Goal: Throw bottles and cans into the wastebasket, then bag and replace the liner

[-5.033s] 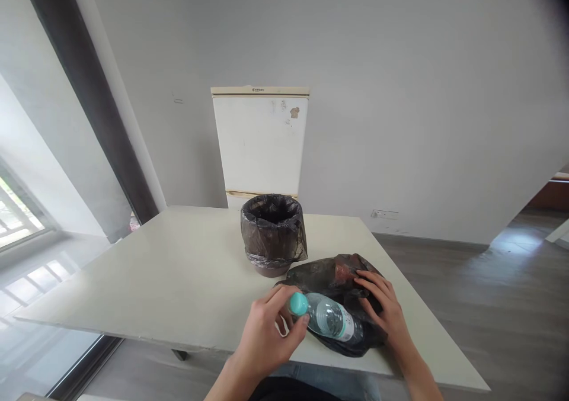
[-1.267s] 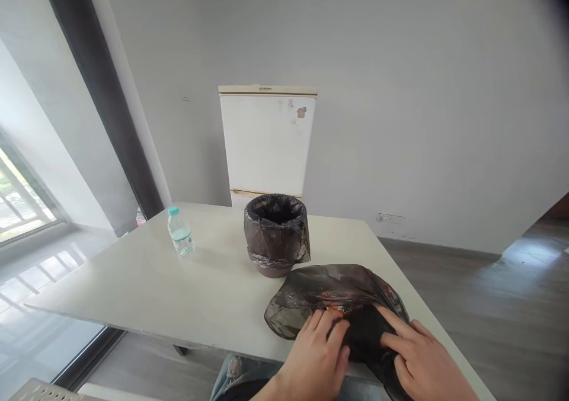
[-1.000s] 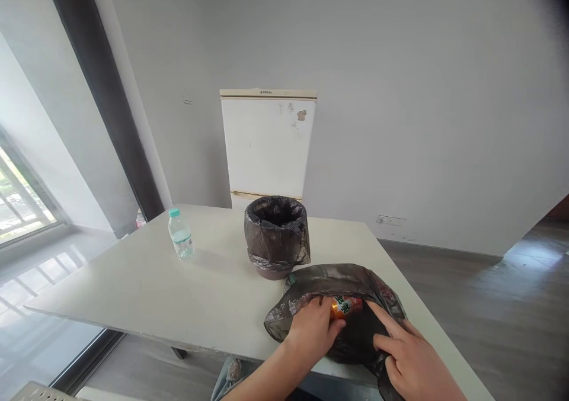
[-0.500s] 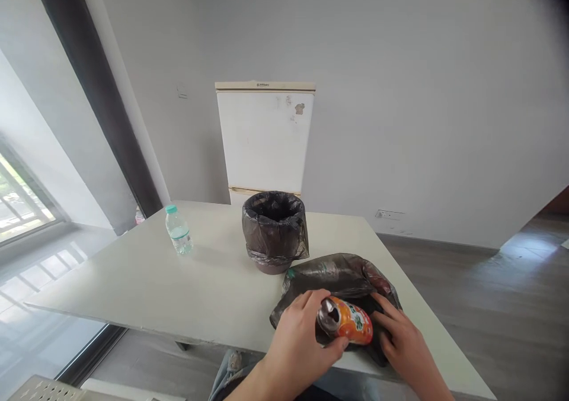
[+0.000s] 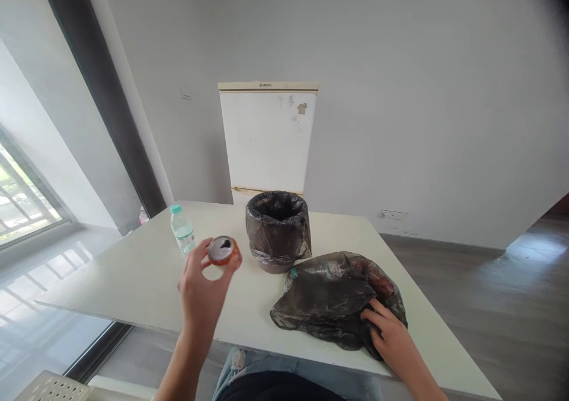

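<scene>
**Orange can (image 5: 223, 250) held up in left hand (image 5: 202, 291), black bag (image 5: 331, 300) touched by right hand (image 5: 389, 333)**

The can is grasped by the left hand, its sides clasped between thumb and fingers. It is held in the air above the near part of the white table (image 5: 133, 282), with its silver top turned toward the camera and the dark drinking hole exposed. In the view, it is framed between 1 clear bottle (image 5: 184, 233) and 1 bin (image 5: 278, 232).

The right hand is laid at the near right side of the bag, and its fingertips are partly hidden by the plastic. Whether the plastic is pinched or only touched cannot be told. The bag is spread on the table, crumpled, and a reddish shape and a small green patch are seen through the thin film.

The bottle, topped with a green cap, is stood upright on the left part of the table. The bin is lined with black plastic, which is folded down over the rim; its base is left uncovered. Behind the table, a white refrigerator (image 5: 267, 140) is set against the grey wall (image 5: 400, 93).
</scene>
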Available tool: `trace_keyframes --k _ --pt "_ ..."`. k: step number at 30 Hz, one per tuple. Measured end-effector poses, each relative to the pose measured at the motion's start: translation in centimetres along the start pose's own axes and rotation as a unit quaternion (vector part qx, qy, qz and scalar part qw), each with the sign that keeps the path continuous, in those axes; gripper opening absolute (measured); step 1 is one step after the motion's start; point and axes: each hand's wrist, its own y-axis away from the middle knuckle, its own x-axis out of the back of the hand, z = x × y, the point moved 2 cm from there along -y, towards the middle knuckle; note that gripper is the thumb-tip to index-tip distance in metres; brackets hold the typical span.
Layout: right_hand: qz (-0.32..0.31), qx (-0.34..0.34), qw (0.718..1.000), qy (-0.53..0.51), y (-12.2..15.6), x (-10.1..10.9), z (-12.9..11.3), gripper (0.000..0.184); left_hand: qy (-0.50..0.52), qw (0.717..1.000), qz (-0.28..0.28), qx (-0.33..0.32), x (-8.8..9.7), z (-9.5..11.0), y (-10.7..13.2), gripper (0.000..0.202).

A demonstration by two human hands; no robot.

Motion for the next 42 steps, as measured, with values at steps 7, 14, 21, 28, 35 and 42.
trace_keyframes --k 7,14,21,28,35,42 --pt "-0.031 -0.016 0.999 -0.030 -0.2 0.0 -0.2 0.032 -0.123 0.985 0.009 0.124 -4.7 -11.1 -3.7 0.055" --pt "-0.034 -0.025 0.997 -0.057 -0.4 0.3 -0.2 0.029 -0.120 0.980 -0.007 0.156 -7.4 -15.2 -6.7 0.053" --pt "-0.029 -0.037 0.996 -0.076 -0.4 0.8 -0.6 0.026 -0.113 0.980 -0.014 0.163 -8.0 -16.5 -6.8 0.052" --pt "0.001 -0.008 0.998 -0.067 -0.4 1.0 -0.7 0.030 -0.087 0.985 -0.018 0.147 -8.5 -16.7 -6.6 0.057" --pt "0.011 -0.011 1.000 -0.022 -0.2 0.4 -0.1 0.029 -0.092 0.988 0.035 0.120 -7.2 -13.8 -5.3 0.059" --pt "0.054 0.096 0.993 0.047 0.5 0.2 -0.6 0.029 0.130 0.984 -0.080 -0.094 -6.3 -0.6 5.8 0.014"
